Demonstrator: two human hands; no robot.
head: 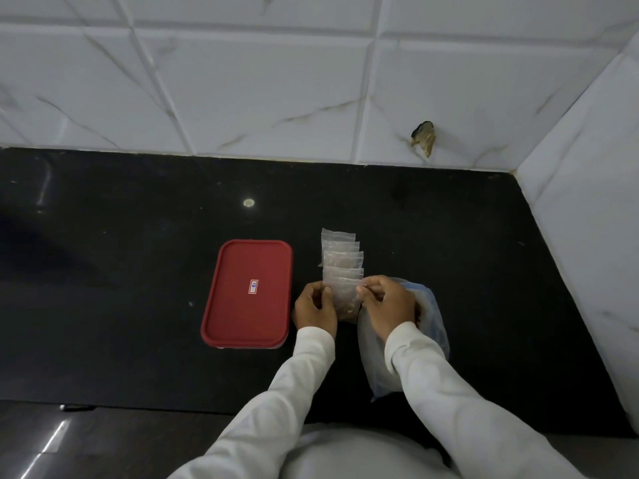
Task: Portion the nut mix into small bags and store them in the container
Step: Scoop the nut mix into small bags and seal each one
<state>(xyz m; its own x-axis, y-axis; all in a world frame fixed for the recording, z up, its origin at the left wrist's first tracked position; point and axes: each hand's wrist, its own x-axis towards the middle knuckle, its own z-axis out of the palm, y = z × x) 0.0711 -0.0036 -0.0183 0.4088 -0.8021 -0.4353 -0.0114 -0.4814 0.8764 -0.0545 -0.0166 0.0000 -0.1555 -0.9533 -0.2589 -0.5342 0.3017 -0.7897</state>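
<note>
Centrally, on a black counter [138, 236] set against a white tiled wall [276, 81], the left hand [315, 305] and right hand [387, 300] hold one small bag [344, 299] between them, over the counter's near middle; each hand pinches a side edge of the clear plastic near its top, thumb against curled fingers (whether the top is sealed cannot be told); a few brownish pieces lie at the bottom of the small bag. Beyond the hands a row [340, 252] of similar clear bags lies flat on the counter, each overlapping the next like roof tiles, running away toward the wall; brownish contents show faintly in them; the nearest is partly hidden behind the small bag. Under the right hand and wrist lies the big bag [434, 326], translucent with a bluish edge, crumpled on the counter; its contents are mostly hidden by the hand. Left of the hands, near but apart from them, stands the container [214, 316], rectangular with rounded corners; it is closed by a red lid [262, 257] bearing a small white label at its centre. White sleeves [304, 368] cover both forearms to the wrists. A dark chip [423, 134] breaks one tile low on the wall at the right, just above the counter's back edge.
</note>
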